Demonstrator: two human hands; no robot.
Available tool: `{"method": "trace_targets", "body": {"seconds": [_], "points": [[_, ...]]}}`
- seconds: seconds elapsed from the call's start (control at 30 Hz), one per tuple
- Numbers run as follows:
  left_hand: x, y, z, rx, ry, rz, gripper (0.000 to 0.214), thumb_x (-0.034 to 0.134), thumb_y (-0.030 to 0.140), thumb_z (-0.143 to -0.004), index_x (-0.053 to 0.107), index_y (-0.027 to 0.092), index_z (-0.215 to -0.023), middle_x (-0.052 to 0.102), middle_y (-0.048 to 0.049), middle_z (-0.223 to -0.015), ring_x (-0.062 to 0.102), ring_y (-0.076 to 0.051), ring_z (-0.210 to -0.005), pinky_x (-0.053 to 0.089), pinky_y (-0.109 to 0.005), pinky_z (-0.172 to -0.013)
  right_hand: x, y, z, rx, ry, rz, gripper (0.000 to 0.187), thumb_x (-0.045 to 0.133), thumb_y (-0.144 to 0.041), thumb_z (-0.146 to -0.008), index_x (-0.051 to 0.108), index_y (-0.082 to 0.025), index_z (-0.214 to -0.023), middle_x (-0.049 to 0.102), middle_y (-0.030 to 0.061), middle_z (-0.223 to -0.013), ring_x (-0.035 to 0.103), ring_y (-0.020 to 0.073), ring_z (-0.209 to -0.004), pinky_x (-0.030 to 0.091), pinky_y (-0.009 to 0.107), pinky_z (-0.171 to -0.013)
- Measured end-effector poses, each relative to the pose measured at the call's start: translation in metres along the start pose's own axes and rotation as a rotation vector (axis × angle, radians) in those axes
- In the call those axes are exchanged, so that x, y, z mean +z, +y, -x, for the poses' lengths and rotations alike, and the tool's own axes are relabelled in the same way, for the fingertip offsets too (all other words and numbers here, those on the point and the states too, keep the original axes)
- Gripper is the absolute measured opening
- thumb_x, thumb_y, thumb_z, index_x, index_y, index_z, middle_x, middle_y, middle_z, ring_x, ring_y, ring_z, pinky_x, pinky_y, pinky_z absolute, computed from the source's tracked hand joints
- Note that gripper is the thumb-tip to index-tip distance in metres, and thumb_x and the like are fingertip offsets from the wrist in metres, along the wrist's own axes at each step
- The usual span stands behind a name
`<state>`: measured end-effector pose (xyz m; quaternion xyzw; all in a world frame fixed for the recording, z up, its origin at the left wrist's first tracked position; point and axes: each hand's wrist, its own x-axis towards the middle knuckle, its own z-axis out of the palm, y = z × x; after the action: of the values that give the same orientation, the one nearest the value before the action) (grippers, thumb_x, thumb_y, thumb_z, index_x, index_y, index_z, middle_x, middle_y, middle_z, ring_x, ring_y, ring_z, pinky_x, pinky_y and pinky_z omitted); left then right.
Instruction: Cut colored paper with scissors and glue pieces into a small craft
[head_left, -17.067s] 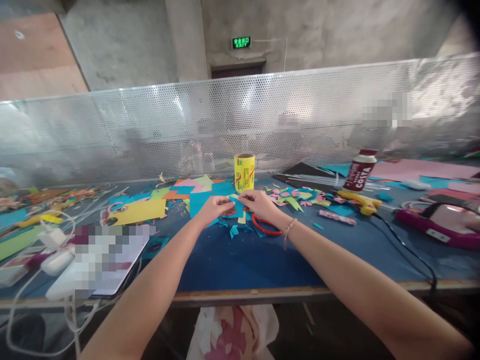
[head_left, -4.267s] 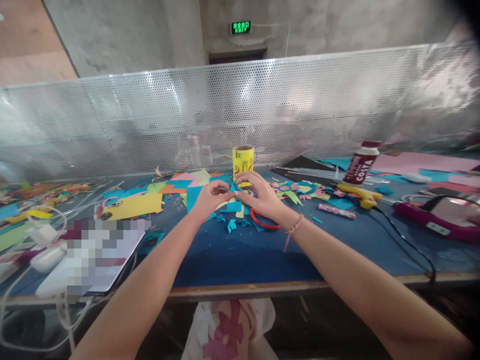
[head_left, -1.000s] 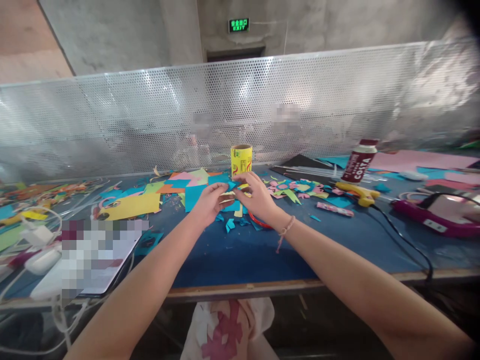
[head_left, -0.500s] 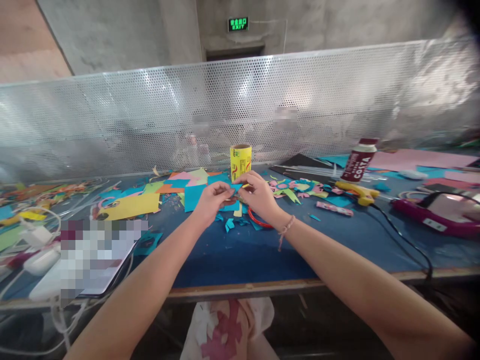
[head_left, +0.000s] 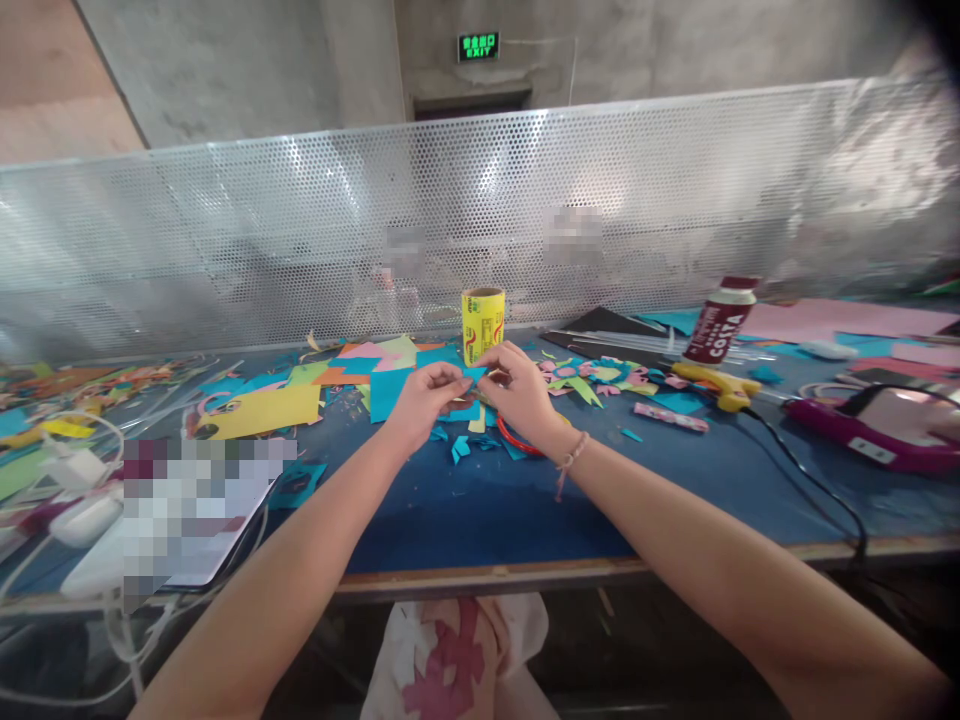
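My left hand (head_left: 426,398) and my right hand (head_left: 519,392) meet over the middle of the table, fingertips pinched on a small blue piece of paper (head_left: 474,374) between them. Only part of that piece shows. Behind the hands stands a yellow cardboard tube (head_left: 482,316), upright. Under and beside my left hand lies a larger blue paper sheet (head_left: 385,396). A red ring-shaped thing (head_left: 517,440) is partly covered by my right hand. Small blue paper scraps (head_left: 460,449) are scattered just in front of the hands.
To the right are a yellow glue gun (head_left: 716,387) with a black cord, a COSTA bottle (head_left: 722,325) and a purple device (head_left: 862,432). At left lie yellow paper (head_left: 262,412), a phone-like device (head_left: 225,540) and white cables. A perforated metal screen (head_left: 300,240) closes the back.
The hands stay almost in place, pinching the blue paper. The whole view has shifted very slightly; nothing else has visibly moved.
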<state>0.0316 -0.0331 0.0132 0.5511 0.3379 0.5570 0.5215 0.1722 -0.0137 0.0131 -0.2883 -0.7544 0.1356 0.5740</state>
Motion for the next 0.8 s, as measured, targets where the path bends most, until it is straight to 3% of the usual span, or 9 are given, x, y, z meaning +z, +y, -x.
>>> {"method": "trace_targets", "body": {"seconds": [0.23, 0.4, 0.53, 0.8], "points": [[-0.006, 0.000, -0.004, 0.010, 0.048, -0.051, 0.023, 0.069, 0.029, -0.059, 0.053, 0.014, -0.067, 0.056, 0.0023, -0.058, 0.057, -0.009, -0.054, 0.048, -0.024, -0.057, 0.004, 0.004, 0.001, 0.090, -0.051, -0.093, 0.016, 0.046, -0.013, -0.071, 0.056, -0.019, -0.082, 0.056, 0.0017, -0.079, 0.054, 0.0117, -0.070, 0.044, 0.024, -0.062], [-0.011, 0.000, -0.007, 0.084, 0.085, -0.225, 0.023, 0.066, 0.031, -0.062, 0.052, 0.014, -0.067, 0.057, 0.0017, -0.057, 0.057, -0.010, -0.053, 0.048, -0.025, -0.058, 0.000, 0.007, -0.001, 0.196, -0.138, -0.241, 0.019, 0.044, -0.025, -0.078, 0.059, -0.019, -0.088, 0.061, 0.0032, -0.083, 0.057, 0.0132, -0.071, 0.046, 0.027, -0.066], [-0.011, -0.003, -0.007, 0.108, 0.038, -0.356, 0.020, 0.062, 0.031, -0.067, 0.049, 0.014, -0.069, 0.059, -0.0002, -0.059, 0.059, -0.011, -0.056, 0.049, -0.027, -0.059, 0.002, 0.010, -0.004, 0.224, -0.122, -0.176, 0.017, 0.052, -0.031, -0.075, 0.061, -0.018, -0.078, 0.062, 0.0026, -0.072, 0.056, 0.0133, -0.066, 0.044, 0.026, -0.062], [-0.010, -0.009, -0.008, 0.112, 0.046, -0.367, 0.023, 0.059, 0.027, -0.070, 0.047, 0.016, -0.085, 0.062, -0.0011, -0.064, 0.061, -0.013, -0.059, 0.050, -0.030, -0.063, 0.003, 0.013, -0.005, 0.364, -0.121, -0.284, 0.017, 0.059, -0.031, -0.068, 0.063, -0.016, -0.075, 0.061, 0.0015, -0.067, 0.054, 0.0118, -0.062, 0.043, 0.026, -0.060]]}}
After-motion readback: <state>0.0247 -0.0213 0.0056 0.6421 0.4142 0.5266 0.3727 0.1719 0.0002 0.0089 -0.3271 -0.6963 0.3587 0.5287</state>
